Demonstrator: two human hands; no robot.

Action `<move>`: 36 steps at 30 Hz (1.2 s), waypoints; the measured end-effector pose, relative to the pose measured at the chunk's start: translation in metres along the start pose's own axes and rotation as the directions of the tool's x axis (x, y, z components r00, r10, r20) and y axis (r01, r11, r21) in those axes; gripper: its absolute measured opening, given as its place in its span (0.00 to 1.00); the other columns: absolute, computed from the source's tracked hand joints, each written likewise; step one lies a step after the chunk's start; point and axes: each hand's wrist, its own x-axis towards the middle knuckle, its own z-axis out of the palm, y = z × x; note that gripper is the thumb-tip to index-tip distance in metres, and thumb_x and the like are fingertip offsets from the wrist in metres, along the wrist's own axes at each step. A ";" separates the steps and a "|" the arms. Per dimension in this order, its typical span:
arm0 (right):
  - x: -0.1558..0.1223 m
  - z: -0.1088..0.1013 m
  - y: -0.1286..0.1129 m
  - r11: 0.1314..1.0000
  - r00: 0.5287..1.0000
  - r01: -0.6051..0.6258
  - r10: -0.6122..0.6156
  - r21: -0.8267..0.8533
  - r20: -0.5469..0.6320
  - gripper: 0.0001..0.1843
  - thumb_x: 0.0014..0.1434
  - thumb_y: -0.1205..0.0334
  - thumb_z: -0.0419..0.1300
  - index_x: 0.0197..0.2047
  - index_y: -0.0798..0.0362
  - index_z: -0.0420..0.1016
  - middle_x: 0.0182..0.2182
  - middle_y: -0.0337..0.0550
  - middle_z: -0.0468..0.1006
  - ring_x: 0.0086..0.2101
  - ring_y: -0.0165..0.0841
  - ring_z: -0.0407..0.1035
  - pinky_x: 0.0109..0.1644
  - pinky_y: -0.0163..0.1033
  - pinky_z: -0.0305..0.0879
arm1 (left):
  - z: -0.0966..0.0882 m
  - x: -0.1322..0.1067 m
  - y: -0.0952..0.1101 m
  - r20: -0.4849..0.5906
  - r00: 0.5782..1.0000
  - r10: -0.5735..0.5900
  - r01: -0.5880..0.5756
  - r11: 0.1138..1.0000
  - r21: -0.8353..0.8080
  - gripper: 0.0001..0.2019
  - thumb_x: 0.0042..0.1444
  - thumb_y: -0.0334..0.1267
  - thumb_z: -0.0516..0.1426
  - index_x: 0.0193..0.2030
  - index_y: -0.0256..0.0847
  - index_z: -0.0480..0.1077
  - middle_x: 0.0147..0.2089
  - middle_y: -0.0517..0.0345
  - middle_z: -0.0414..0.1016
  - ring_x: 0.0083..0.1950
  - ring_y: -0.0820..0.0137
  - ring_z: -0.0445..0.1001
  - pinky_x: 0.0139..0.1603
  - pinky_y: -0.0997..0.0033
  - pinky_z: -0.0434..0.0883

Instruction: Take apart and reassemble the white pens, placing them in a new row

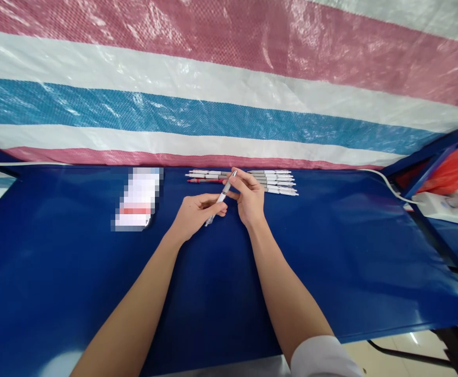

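A white pen with a grey grip and a silvery tip (pixel 223 196) is held at a slant above the blue table. My left hand (pixel 194 215) pinches its lower white part between thumb and fingers. Around the upper end, near the silvery tip, the fingers of my right hand (pixel 249 198) are closed. Behind the hands, several white and grey pens (pixel 279 181) lie side by side on the table, partly covered by my right hand. Among them, on the left, a red pen (pixel 203 180) shows.
A phone with a blurred screen (pixel 137 201) lies left of the hands on the blue table (pixel 331 251). A striped plastic sheet (pixel 213 78) hangs along the back edge. A white cable (pixel 389 186) runs along the right, beside blue frame bars and a red bag (pixel 454 170).
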 end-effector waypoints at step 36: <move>-0.002 0.003 -0.005 0.990 0.993 -0.107 0.102 0.089 0.059 0.12 0.46 0.61 0.70 0.37 0.49 0.82 0.33 0.38 0.84 0.31 0.30 0.79 0.31 0.32 0.77 | -0.010 -0.004 0.007 0.283 0.950 -0.129 0.172 0.976 -0.132 0.17 0.59 0.48 0.61 0.46 0.37 0.79 0.39 0.50 0.82 0.39 0.65 0.80 0.45 0.65 0.77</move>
